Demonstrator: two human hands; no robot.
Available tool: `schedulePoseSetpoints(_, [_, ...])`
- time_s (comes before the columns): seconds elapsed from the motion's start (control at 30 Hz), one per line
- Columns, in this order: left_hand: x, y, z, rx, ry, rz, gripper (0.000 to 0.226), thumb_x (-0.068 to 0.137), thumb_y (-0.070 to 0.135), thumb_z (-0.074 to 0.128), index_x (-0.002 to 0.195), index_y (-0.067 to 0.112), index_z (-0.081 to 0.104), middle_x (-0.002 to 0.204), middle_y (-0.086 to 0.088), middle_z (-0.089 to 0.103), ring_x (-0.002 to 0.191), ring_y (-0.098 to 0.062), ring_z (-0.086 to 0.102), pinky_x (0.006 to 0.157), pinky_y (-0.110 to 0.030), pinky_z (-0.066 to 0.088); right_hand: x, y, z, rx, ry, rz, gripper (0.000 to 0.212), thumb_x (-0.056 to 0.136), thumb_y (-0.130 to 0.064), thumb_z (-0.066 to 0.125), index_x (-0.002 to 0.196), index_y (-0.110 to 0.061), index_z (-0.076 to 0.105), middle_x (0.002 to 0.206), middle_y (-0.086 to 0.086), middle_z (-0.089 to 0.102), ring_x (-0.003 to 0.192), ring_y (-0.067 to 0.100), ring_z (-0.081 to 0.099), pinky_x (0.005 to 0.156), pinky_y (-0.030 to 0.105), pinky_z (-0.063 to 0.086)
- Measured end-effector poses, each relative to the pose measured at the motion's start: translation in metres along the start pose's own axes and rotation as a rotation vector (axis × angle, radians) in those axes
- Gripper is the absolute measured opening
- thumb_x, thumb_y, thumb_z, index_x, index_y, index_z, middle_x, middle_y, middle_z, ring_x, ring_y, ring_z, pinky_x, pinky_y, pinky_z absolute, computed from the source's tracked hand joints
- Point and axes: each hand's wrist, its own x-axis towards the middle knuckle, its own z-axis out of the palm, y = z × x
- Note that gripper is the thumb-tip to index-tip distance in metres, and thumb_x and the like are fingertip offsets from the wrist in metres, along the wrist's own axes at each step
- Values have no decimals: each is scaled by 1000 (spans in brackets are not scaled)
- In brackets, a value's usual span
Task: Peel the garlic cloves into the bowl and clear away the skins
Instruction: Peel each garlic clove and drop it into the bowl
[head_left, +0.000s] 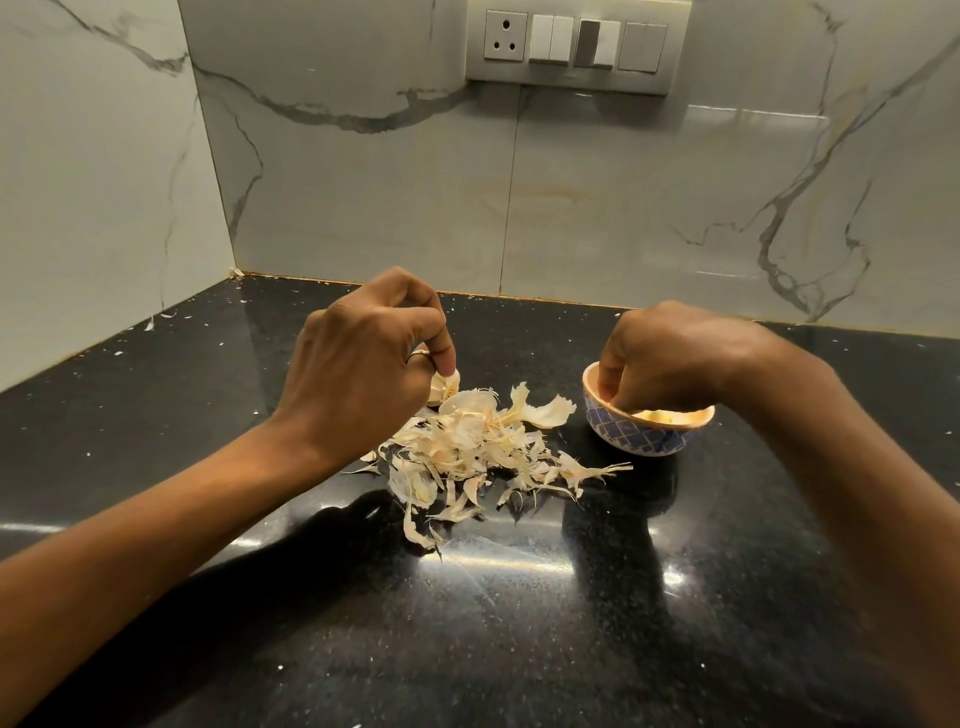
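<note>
Peeling step: garlic (445, 387) pinched by left hand (363, 358); right hand (670, 353) dipped in bowl (639, 436), grip hidden; skin-stripping likely needed next.

The bowl (623, 435), at three o'clock of the skins (467, 441), is showing a blue-and-white lattice outside and peach inside. The skins are glowing pale cream against the countertop (467, 649), which is gleaming black with white speckles.

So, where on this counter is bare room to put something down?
Bare: the near counter between the forearms, in front of the skins; the back left corner; the strip right of the bowl. Crowded: the middle, from left hand, pinching garlic, to right hand.
</note>
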Motion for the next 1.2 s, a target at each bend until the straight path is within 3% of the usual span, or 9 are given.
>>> schedulePoseSetpoints(0.17, [0,-3,4,-26,8,-19,27,75,-2,78,70,24,70,99,1,67,59,0,45,58,-31,50,-1,4,-5,-1,33,18,18,90,-12,64,97,-18,79,94,7,76,93,26,69,79,40,59])
schedulePoseSetpoints(0.3, [-1,-3,6,-44,5,-22,27,75,-3,76,71,23,69,98,0,67,58,0,43,57,-28,47,2,9,-7,26,204,24,20,88,-7,65,88,-22,78,88,2,74,82,22,68,76,40,62])
schedulePoseSetpoints(0.43, [-1,-1,5,-40,-7,-44,29,75,-5,72,70,22,67,98,0,67,58,7,41,57,-23,40,3,10,-7,39,181,5,15,89,-12,70,91,-25,79,88,-2,74,81,18,68,77,39,63])
schedulePoseSetpoints(0.57, [1,2,3,-17,-7,-79,32,71,-10,67,69,21,63,94,0,66,59,-4,43,55,-14,28,3,7,-7,70,288,-62,4,90,-23,74,91,-25,78,88,-3,74,80,15,68,75,39,62])
schedulePoseSetpoints(0.63, [1,1,2,-1,-4,-92,33,70,-11,67,68,21,61,93,0,66,64,-13,52,55,-14,27,2,3,-8,208,347,-159,4,90,-21,75,93,-22,78,90,-5,73,82,10,68,77,30,60])
schedulePoseSetpoints(0.7, [1,0,2,19,-16,-92,33,72,-9,69,68,23,61,92,0,66,68,-17,59,54,-15,29,-4,-8,-9,361,313,-268,9,91,-18,73,101,-18,75,92,-8,71,86,4,67,80,19,58])
schedulePoseSetpoints(0.8, [1,-4,3,40,-40,-112,33,73,-7,68,68,25,62,92,1,66,72,-22,63,57,-23,36,-11,-29,-3,469,215,-368,12,92,-21,72,104,-20,73,98,-8,72,90,5,70,86,18,58])
schedulePoseSetpoints(1.03, [1,-4,1,45,-49,-166,30,74,-3,65,69,26,62,91,2,65,71,-16,52,63,-27,33,-10,-64,31,161,5,-387,62,93,-61,59,142,-25,54,140,-3,59,122,15,55,93,30,45])
schedulePoseSetpoints(1.2, [2,-5,1,39,-67,-175,31,74,-2,64,69,28,61,93,3,66,76,-22,60,66,-30,41,-6,-66,38,129,37,-422,41,97,-37,66,136,-24,63,133,-2,67,121,20,61,93,30,49])
